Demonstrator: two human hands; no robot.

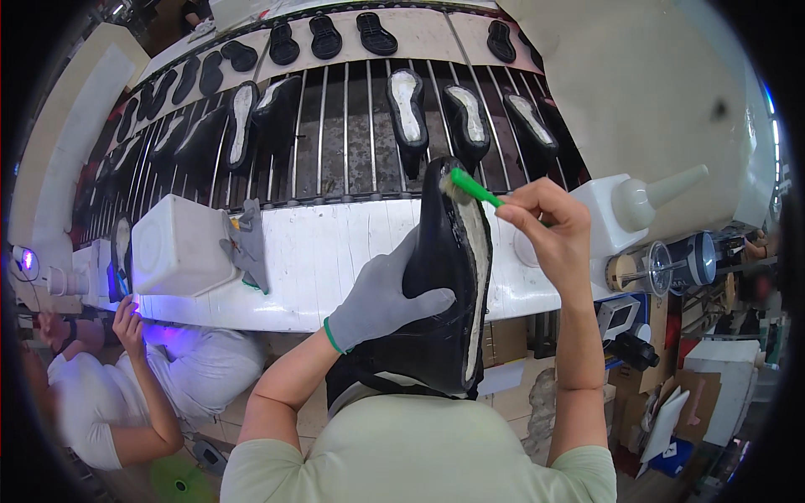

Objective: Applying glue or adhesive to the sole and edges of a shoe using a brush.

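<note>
My left hand (381, 298), in a grey glove, grips a black shoe upper (440, 277) held sole side up against my chest. Its bottom shows a pale, glue-coated rim. My bare right hand (549, 230) holds a green-handled brush (471, 188), whose bristles touch the toe end of the shoe bottom.
A white work ledge (319, 260) runs in front of me, with a white square container (180, 247) and a grey glove (250, 243) on it. Behind it a rod conveyor (352, 142) carries several black shoes and soles. A white squeeze bottle (625, 210) stands at right. Another person (126, 386) works at lower left.
</note>
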